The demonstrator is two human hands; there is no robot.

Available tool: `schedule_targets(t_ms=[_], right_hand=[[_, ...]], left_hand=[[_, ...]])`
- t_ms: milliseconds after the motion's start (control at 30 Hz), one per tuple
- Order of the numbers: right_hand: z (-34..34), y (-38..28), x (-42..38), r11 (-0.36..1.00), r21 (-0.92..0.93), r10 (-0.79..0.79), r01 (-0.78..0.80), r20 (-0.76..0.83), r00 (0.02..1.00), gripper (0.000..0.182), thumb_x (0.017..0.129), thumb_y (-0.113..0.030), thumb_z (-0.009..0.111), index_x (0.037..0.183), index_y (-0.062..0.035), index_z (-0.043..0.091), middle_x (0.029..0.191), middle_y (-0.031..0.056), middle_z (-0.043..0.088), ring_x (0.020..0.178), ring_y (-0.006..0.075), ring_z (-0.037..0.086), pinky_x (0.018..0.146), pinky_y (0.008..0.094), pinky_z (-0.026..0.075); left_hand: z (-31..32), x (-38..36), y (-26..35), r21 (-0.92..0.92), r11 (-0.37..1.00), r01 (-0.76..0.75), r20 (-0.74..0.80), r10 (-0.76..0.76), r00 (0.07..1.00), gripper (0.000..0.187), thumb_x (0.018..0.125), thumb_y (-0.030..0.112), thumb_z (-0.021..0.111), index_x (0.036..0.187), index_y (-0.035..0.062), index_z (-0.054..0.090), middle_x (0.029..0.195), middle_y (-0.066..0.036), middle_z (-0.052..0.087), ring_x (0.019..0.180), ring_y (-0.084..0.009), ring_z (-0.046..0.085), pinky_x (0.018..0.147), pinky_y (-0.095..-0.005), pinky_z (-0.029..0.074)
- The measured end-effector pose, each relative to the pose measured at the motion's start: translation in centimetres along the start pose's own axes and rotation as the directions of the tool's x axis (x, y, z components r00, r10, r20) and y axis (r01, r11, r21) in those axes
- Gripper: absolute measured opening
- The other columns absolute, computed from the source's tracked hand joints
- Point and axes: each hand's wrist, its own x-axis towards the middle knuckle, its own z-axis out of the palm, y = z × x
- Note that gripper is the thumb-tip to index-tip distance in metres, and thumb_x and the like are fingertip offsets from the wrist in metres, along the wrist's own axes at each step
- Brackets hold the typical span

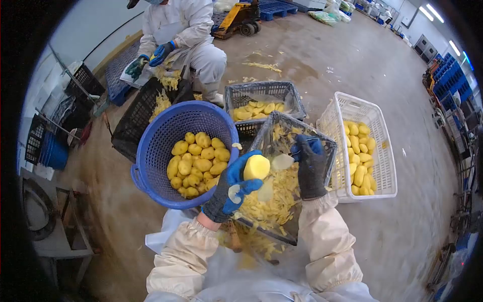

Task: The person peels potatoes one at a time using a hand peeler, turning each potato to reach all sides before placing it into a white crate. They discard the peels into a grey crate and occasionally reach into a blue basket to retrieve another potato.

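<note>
My left hand (232,187), in a blue-and-grey glove, is closed around a peeled potato (256,167) with a flat cut face. A curl of pale peel (234,194) clings to the glove's fingers. My right hand (310,166), in a dark glove, is closed just to the right of the potato; what its fingers hold I cannot tell. A pale, thin oval piece (283,161) shows by its fingertips. Below both hands stands a lined dark crate (329,160) full of potato peelings (274,204).
At left is a blue basket (146,151) of potatoes (196,163); at right, a white crate (387,151) of peeled potatoes (359,156). Behind stands a dark crate (297,98) with cut potatoes (259,108). Another gloved person (176,35) sits at a black crate (128,123). A yellow pallet jack (234,22) is beyond.
</note>
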Motion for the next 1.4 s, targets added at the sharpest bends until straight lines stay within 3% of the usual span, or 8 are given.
schedule_targets(t_ms=[167,433,567,733,1100,1233,1300,1400], right_hand=[[2.5,-2.4,-2.8,0.981,-0.013,0.191,-0.193,0.239,0.952,0.014,0.088,-0.017,0.061,0.085,-0.0034,0.06,0.068,0.0024,0.059,0.055,0.0088,0.054,0.05,0.0217,0.043],[2.4,-1.7,-2.8,0.982,-0.125,0.181,-0.143,0.387,0.904,0.016,0.086,-0.019,0.065,0.081,-0.0043,0.06,0.065,0.0009,0.059,0.053,0.008,0.053,0.049,0.0213,0.042],[-0.2,-1.9,0.8,0.995,-0.045,0.092,-0.09,0.026,0.995,0.016,0.087,-0.017,0.064,0.082,-0.003,0.06,0.066,0.002,0.06,0.054,0.008,0.054,0.049,0.0201,0.041],[1.5,-2.7,-2.5,0.972,-0.129,0.233,-0.197,0.387,0.892,0.015,0.086,-0.017,0.066,0.083,-0.003,0.061,0.066,0.0025,0.061,0.058,0.008,0.056,0.05,0.0204,0.042],[-2.2,3.6,0.9,0.829,-0.525,-0.21,0.191,0.024,0.978,0.017,0.079,-0.019,0.071,0.08,-0.0032,0.063,0.064,0.007,0.06,0.059,0.0112,0.055,0.056,0.032,0.045],[-2.2,-1.1,0.5,0.858,-0.35,-0.39,0.376,0.035,0.92,0.014,0.082,-0.014,0.067,0.077,-0.0024,0.061,0.064,0.0062,0.059,0.058,0.0114,0.054,0.057,0.0311,0.045],[-0.7,1.2,-1.0,0.944,-0.249,-0.19,0.214,0.118,0.975,0.021,0.081,-0.024,0.07,0.08,-0.0043,0.063,0.067,0.0096,0.062,0.058,0.016,0.057,0.057,0.0321,0.046],[1.4,-2.0,-4.1,0.891,-0.36,-0.186,0.277,0.267,0.945,0.026,0.081,-0.03,0.07,0.084,-0.0056,0.063,0.071,0.0109,0.063,0.059,0.0171,0.059,0.057,0.0324,0.046]], left_hand=[[-0.5,0.7,0.2,0.694,0.655,-0.298,0.102,0.321,0.942,0.074,0.072,0.018,0.075,0.135,0.0017,0.041,0.129,-0.016,0.05,0.121,-0.0261,0.048,0.102,-0.0336,0.037],[-0.6,0.9,-1.0,0.725,0.618,-0.304,0.082,0.361,0.929,0.078,0.069,0.022,0.078,0.135,0.0021,0.042,0.123,-0.014,0.057,0.121,-0.028,0.05,0.102,-0.0365,0.037],[-0.8,0.7,-1.2,0.776,0.558,-0.294,0.103,0.348,0.932,0.078,0.069,0.023,0.078,0.134,0.0012,0.042,0.125,-0.016,0.055,0.119,-0.0303,0.05,0.101,-0.0377,0.039],[0.1,1.2,-2.6,0.819,0.491,-0.298,0.084,0.411,0.908,0.076,0.068,0.022,0.077,0.133,0.0003,0.043,0.125,-0.021,0.053,0.118,-0.0326,0.051,0.1,-0.0385,0.039],[1.8,1.8,-3.6,0.817,0.459,-0.35,0.14,0.43,0.892,0.072,0.069,0.019,0.077,0.131,0.0004,0.046,0.118,-0.02,0.058,0.108,-0.0317,0.056,0.094,-0.0381,0.043],[-0.2,2.3,-9.8,0.296,0.952,-0.077,0.024,0.074,0.997,0.044,0.079,0.015,0.071,0.119,0.0038,0.054,0.117,-0.01,0.058,0.096,-0.0195,0.06,0.082,-0.0323,0.049],[-1.4,2.9,-13.9,0.012,0.873,0.487,-0.08,-0.485,0.871,0.045,0.092,0.028,0.051,0.133,0.0108,0.043,0.119,-0.007,0.056,0.104,-0.0185,0.057,0.087,-0.0393,0.047],[0.3,3.2,-18.6,-0.449,0.798,0.401,0.155,-0.372,0.915,0.054,0.095,0.04,0.042,0.14,0.0114,0.032,0.139,-0.008,0.04,0.127,-0.0199,0.041,0.101,-0.0492,0.038]])
